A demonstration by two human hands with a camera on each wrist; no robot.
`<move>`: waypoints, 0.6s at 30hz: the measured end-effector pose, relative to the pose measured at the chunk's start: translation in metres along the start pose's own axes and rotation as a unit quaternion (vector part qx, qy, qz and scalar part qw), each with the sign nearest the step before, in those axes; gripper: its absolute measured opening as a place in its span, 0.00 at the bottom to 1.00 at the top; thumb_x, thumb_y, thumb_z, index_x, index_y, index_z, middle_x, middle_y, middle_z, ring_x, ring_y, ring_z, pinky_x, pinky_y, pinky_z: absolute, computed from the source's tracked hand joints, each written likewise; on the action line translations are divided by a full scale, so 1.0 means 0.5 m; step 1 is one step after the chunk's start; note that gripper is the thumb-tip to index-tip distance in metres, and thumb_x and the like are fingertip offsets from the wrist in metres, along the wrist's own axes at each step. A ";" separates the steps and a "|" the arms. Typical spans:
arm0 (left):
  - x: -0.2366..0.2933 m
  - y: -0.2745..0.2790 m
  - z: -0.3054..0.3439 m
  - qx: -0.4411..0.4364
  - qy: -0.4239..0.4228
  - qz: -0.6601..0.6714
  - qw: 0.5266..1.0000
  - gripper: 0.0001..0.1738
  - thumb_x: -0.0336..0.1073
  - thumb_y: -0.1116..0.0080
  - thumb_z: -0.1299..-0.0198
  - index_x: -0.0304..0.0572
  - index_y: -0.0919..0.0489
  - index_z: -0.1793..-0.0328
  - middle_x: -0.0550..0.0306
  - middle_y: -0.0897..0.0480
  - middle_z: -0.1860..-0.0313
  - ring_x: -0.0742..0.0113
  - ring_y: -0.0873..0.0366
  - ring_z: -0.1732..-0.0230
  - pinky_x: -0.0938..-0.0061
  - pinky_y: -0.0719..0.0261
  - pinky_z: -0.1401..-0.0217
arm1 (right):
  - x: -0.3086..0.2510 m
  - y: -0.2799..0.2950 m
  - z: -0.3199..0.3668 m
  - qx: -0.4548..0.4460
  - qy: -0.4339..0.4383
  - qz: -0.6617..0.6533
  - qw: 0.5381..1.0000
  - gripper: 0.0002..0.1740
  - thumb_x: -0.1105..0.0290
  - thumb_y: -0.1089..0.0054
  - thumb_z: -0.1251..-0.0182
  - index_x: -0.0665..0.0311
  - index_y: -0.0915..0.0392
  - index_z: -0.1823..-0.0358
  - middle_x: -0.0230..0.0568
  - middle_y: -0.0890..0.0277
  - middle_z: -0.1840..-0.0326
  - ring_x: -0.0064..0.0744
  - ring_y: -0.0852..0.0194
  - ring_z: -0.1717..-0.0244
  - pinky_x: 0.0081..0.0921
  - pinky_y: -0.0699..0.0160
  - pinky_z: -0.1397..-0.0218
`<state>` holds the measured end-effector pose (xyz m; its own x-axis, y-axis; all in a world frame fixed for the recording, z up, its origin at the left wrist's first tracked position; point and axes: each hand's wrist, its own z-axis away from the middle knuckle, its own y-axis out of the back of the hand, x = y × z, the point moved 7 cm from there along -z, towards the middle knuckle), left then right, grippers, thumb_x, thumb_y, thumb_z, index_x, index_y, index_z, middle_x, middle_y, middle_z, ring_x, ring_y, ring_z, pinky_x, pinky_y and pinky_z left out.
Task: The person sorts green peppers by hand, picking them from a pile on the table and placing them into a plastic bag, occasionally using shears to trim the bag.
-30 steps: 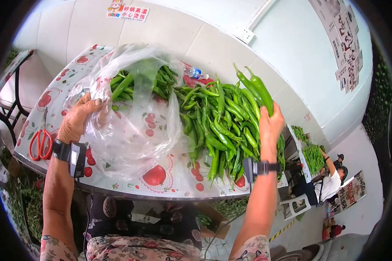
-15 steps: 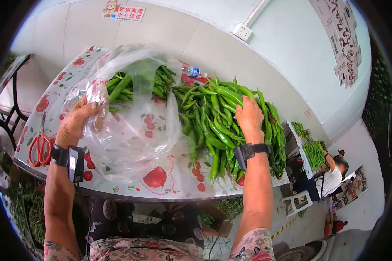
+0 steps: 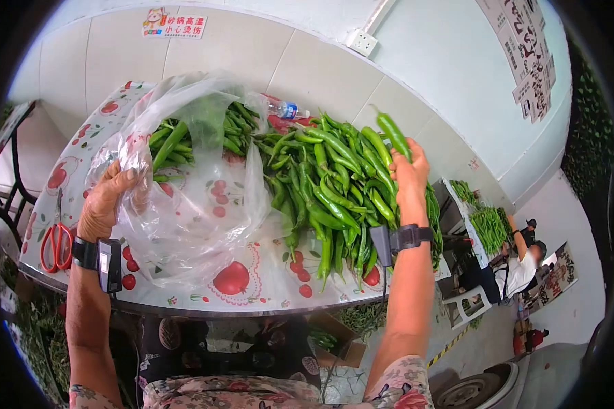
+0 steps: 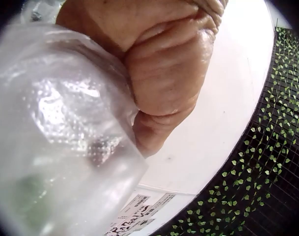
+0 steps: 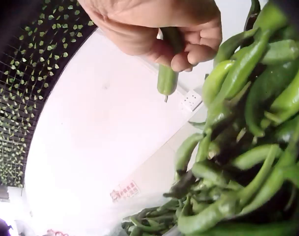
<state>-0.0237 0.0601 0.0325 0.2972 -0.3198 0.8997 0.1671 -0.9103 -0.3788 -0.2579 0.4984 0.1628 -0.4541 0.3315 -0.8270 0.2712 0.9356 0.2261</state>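
Note:
My left hand (image 3: 109,198) grips the edge of a clear plastic bag (image 3: 167,238) at its left side, thumb on top. The bag's mouth is spread wide, and long green peppers (image 3: 172,144) lie inside toward its far end. In the left wrist view, crumpled plastic (image 4: 66,123) bunches against the fingers. My right hand (image 3: 411,178) holds one long green pepper (image 3: 392,133) up above the right side of a big heap of green peppers (image 3: 334,191). In the right wrist view, that pepper (image 5: 167,81) pokes out between the curled fingers and thumb.
Red-handled scissors (image 3: 56,245) lie at the left of the patterned tablecloth (image 3: 184,294). A plastic bottle (image 3: 288,109) lies behind the heap, near the tiled wall (image 3: 252,51). Another table with green peppers (image 3: 488,228) and a seated person (image 3: 518,276) are off to the right.
My right hand, holding two peppers up a second ago, went down onto the heap and has risen rightward with one pepper. My left hand keeps its grip on the bag.

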 end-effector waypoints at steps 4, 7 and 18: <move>0.003 -0.002 0.003 0.008 0.006 -0.015 1.000 0.23 0.39 0.38 0.46 0.39 0.26 0.45 0.59 0.19 0.63 0.73 0.21 0.68 0.80 0.19 0.66 | 0.036 0.047 -0.080 0.077 0.116 0.130 0.982 0.26 0.76 0.46 0.45 0.68 0.31 0.41 0.55 0.25 0.48 0.45 0.24 0.51 0.34 0.28 0.46; 0.003 -0.011 0.002 -0.002 0.006 -0.021 1.000 0.23 0.40 0.38 0.46 0.39 0.26 0.45 0.59 0.19 0.63 0.73 0.21 0.68 0.80 0.19 0.65 | 0.025 0.024 -0.087 0.086 0.207 0.189 0.956 0.26 0.74 0.46 0.47 0.68 0.29 0.43 0.56 0.25 0.47 0.51 0.28 0.45 0.37 0.34 0.39; 0.003 0.006 0.001 0.025 -0.016 -0.035 0.999 0.23 0.44 0.38 0.45 0.38 0.25 0.48 0.60 0.20 0.64 0.74 0.23 0.68 0.80 0.23 0.64 | 0.011 -0.007 -0.055 0.001 0.188 0.308 0.933 0.18 0.69 0.44 0.45 0.64 0.22 0.52 0.51 0.23 0.51 0.49 0.26 0.48 0.37 0.31 0.42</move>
<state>-0.0224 0.0571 0.0330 0.3133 -0.2456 0.9173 0.2350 -0.9159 -0.3255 -0.2847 0.5004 0.1714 -0.4772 0.8256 -0.3010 0.5799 0.5532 0.5980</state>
